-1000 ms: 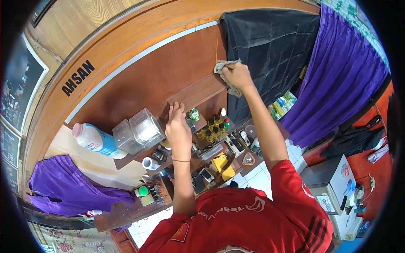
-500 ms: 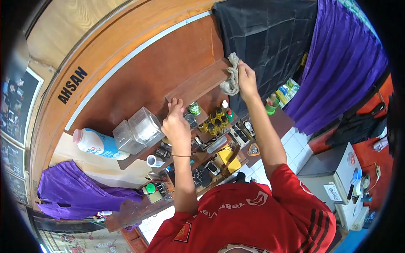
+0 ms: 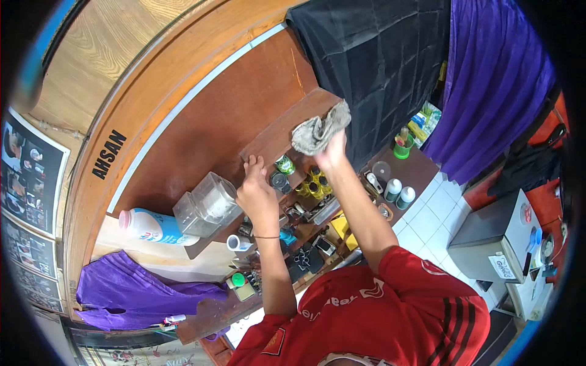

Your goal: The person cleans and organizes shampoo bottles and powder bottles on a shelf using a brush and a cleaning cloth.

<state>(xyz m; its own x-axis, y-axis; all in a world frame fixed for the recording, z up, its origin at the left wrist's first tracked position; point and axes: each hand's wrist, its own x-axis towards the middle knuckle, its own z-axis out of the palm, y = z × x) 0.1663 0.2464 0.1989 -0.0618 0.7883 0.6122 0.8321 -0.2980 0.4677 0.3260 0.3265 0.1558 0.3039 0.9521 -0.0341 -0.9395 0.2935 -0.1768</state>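
A crumpled grey cloth [image 3: 320,129] is in my right hand [image 3: 333,151], which presses it on the right part of the small wooden shelf [image 3: 274,131]. My left hand [image 3: 255,186] is at the shelf's left end, its bent fingertips on the edge and nothing visible in its palm. A green patterned can [image 3: 284,164] and a dark round jar [image 3: 279,182] stand just right of my left hand. Yellow bottles [image 3: 314,185] with dark caps are grouped below my right hand, partly hidden by the forearm.
Clear plastic containers [image 3: 207,206] and a blue-and-pink bottle [image 3: 154,226] are at the left. A white cup [image 3: 238,243] sits below them. A green cup [image 3: 403,145] and two white-capped bottles [image 3: 399,194] stand at the right. Black cloth [image 3: 378,73] and a purple curtain [image 3: 488,79] hang behind.
My right hand has moved left along the shelf, and the cloth is spread wider across the wood. My left hand stays at the shelf's left end. The view has shifted.
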